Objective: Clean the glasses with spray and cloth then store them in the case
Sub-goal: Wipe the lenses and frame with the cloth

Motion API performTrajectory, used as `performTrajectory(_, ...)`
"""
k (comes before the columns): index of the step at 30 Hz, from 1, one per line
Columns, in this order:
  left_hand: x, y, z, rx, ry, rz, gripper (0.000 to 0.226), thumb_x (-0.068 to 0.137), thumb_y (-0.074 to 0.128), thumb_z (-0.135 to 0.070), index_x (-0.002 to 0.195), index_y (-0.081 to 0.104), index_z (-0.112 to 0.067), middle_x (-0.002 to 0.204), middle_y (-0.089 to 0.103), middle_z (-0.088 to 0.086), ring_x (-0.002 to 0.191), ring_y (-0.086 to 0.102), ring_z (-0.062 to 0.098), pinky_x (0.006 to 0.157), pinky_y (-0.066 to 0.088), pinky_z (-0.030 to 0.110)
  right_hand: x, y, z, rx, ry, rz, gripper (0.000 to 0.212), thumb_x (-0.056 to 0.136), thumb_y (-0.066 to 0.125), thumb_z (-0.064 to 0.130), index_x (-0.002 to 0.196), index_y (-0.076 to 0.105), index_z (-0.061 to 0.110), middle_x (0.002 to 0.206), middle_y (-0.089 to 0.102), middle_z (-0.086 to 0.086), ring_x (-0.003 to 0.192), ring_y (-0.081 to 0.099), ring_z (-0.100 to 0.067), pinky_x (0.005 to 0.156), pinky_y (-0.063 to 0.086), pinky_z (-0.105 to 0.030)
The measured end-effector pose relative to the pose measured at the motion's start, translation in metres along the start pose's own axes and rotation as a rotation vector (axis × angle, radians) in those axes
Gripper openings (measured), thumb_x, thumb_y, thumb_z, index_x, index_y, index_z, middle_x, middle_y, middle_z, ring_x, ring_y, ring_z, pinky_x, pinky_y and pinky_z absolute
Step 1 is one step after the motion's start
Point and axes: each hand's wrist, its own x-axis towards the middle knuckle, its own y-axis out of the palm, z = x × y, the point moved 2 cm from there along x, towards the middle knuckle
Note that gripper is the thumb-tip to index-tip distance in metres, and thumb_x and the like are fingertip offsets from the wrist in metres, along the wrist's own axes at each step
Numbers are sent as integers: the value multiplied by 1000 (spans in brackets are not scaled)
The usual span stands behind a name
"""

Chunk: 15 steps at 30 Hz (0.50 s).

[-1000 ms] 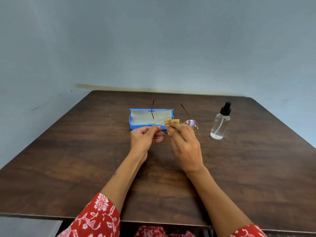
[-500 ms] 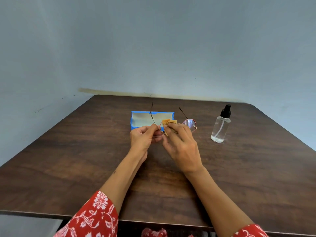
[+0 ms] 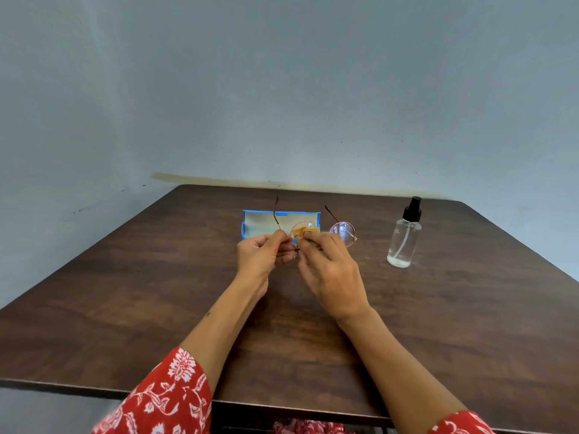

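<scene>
Left hand (image 3: 263, 255) grip pinched on glasses (image 3: 343, 233) at left hinge, above tabletop (image 3: 125, 292), right hand (image 3: 332, 270) grip pinched on yellow cloth (image 3: 305, 230) against left lens, open blue case (image 3: 266, 222) just behind, spray bottle (image 3: 404, 242) upright at right.

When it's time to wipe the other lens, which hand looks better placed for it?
Probably the right hand: it already pinches the yellow cloth against one lens of the glasses, and the uncovered lens sits on its side. The left hand is busy holding the frame.
</scene>
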Motion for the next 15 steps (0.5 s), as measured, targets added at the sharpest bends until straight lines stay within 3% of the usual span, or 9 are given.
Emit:
performTrajectory(6, -1, 1, 1, 20, -15, -2, 13, 82, 63, -3, 70, 66, 2, 50, 64, 5, 43, 59, 10, 48, 53, 17, -2, -1, -7, -45, 114, -33, 23, 87, 55, 11, 101, 71, 1, 102, 66, -12, 98, 54, -20, 71, 54, -28)
performTrajectory(10, 0, 2, 1, -1, -14, -3, 14, 82, 62, -3, 69, 66, 0, 49, 64, 4, 43, 59, 10, 47, 53, 17, -2, 6, -1, -44, 44, -3, 22, 86, 58, 9, 102, 70, 0, 103, 65, -14, 96, 60, -27, 74, 54, -29)
performTrajectory(15, 1, 0, 1, -9, -14, -11, 15, 82, 61, -2, 68, 66, -1, 51, 64, 5, 42, 59, 9, 45, 50, 16, -2, 5, 4, 3, 27, 28, 23, 84, 55, 14, 95, 71, 2, 98, 66, -11, 95, 55, -20, 78, 50, -28)
